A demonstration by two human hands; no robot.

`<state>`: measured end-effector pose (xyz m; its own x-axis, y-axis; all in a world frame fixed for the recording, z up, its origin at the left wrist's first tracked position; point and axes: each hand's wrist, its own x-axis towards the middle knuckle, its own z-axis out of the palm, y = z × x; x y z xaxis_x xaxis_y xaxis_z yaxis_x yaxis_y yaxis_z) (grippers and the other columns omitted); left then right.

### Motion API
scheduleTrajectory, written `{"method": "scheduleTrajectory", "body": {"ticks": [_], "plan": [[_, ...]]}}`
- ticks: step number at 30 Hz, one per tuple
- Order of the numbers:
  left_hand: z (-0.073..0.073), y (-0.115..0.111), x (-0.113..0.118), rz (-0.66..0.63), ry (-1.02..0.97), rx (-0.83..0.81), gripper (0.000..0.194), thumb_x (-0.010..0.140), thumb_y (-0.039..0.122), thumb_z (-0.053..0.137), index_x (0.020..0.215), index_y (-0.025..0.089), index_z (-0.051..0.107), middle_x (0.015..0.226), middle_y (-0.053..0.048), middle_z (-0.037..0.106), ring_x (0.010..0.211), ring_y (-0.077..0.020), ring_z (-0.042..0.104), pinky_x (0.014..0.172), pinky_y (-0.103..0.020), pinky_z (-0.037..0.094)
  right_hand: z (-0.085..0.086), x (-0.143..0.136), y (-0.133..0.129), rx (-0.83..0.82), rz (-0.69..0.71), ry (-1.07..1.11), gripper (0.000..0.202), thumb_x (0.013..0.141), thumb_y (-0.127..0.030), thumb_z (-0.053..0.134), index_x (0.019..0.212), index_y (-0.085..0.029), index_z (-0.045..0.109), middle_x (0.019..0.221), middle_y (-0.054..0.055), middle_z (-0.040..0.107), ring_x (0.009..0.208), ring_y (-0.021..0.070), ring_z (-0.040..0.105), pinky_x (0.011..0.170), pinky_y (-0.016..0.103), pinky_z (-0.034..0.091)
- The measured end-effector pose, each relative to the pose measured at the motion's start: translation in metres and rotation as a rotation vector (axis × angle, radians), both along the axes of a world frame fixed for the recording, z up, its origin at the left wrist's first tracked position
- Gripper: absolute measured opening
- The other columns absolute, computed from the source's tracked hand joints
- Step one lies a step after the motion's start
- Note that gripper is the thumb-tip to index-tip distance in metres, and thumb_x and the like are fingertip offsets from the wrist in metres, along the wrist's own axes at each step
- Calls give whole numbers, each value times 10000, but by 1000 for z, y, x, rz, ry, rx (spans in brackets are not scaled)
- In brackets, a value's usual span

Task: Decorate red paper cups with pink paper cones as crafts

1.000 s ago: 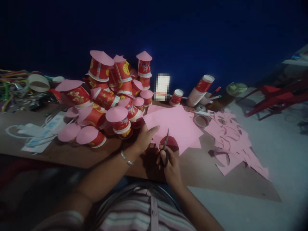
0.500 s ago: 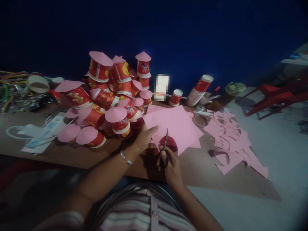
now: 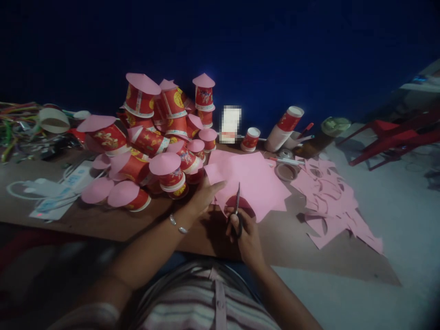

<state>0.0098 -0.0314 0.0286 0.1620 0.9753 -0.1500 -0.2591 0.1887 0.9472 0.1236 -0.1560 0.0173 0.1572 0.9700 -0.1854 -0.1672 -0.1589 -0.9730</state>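
My left hand (image 3: 208,196) pinches the left edge of a sheet of pink paper (image 3: 257,178), thumb on top and fingers underneath. In my right hand (image 3: 248,236) is a pair of scissors (image 3: 238,201) with black handles, its blades pointing away from me over the sheet. A curved cut-out in the near side of the sheet surrounds the blades, and dark shadow falls there. More pink paper (image 3: 220,158) lies under or behind the held sheet. To the left of my hands stand red paper cups (image 3: 168,179) with pink cone tops, some stacked and some tipped over.
Pink paper scraps (image 3: 332,197) with curved cut edges cover the table's right side. Behind the sheet are a roll of tape (image 3: 287,172), a red cup (image 3: 251,140) and a tilted cup stack (image 3: 285,128). A white power strip (image 3: 63,192) lies at the left.
The pink sheet has shifted slightly, and its cut-out looks a little different around the blades. My left forearm has moved slightly left. Both hands keep their holds.
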Motion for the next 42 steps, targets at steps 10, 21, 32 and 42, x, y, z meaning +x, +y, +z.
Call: {"method": "scheduleTrajectory", "body": {"ticks": [10, 21, 32, 42], "plan": [[-5, 2, -2, -23, 2, 1, 476, 707, 309, 818, 1123, 148, 652, 1128, -112, 732, 1085, -294, 689, 997, -478, 550, -5, 2, -2, 7, 23, -12, 477, 902, -608, 632, 1067, -163, 677, 568, -50, 542, 436, 80, 448, 402, 189, 377], [2, 2, -1, -50, -53, 1, 475, 691, 336, 833, 1080, 109, 682, 1101, -139, 754, 1087, -323, 699, 999, -505, 544, 4, 3, -13, -80, 80, 52, 506, 849, -634, 683, 1054, -171, 662, 550, -54, 544, 419, 83, 433, 398, 196, 338], [5, 5, 0, -108, -90, -38, 560, 655, 322, 871, 1143, 129, 676, 1093, -117, 760, 1106, -312, 691, 1020, -484, 533, 42, 82, -40, -41, 285, -104, 472, 909, -609, 634, 1045, -158, 668, 563, -25, 564, 434, 87, 445, 421, 211, 321], [-4, 10, -8, -140, 23, -52, 466, 669, 298, 858, 1084, 140, 717, 1065, -101, 771, 1136, -307, 676, 1061, -461, 497, 21, 68, -8, -158, 335, -32, 526, 880, -634, 649, 1042, -135, 686, 544, -41, 561, 389, 58, 397, 393, 193, 288]]}}
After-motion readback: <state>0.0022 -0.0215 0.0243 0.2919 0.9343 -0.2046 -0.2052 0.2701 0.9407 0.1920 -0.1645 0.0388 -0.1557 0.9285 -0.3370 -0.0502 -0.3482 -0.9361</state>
